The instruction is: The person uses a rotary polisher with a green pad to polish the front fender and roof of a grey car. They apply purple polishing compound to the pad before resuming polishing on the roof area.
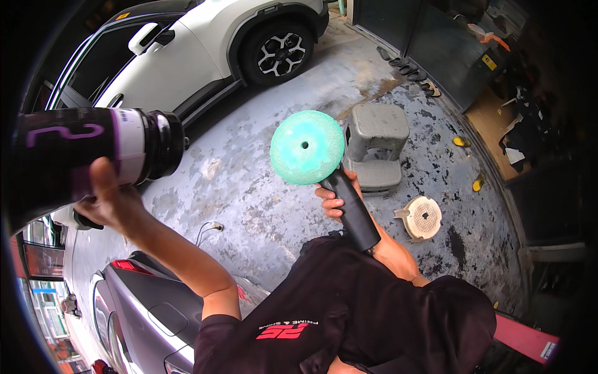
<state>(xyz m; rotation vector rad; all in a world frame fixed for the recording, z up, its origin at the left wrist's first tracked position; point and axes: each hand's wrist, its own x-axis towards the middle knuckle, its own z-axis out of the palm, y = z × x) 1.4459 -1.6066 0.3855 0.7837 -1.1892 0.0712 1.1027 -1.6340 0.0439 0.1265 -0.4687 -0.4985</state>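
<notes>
My left hand point(113, 198) is raised at the left, its fingers wrapped round a large black bottle point(65, 140) with purple and white label parts. The bottle lies tipped on its side, its black neck end point(165, 143) toward the middle of the view. In front of my body, my right hand point(331, 202) grips a black cordless-looking polisher point(353, 213). Its round green foam pad point(305, 165) faces up toward me, a lighter patch around the small centre hole. Bottle and pad are well apart. Part of my right fingers is hidden behind the polisher body.
A white car point(205, 50) stands ahead, and a dark grey car point(143, 305) is at the lower left. A grey step stool point(380, 124) and a cream round perforated stool point(422, 218) stand on the worn floor. Shoes point(408, 70) line the right wall; a cable point(202, 232) lies near the grey car.
</notes>
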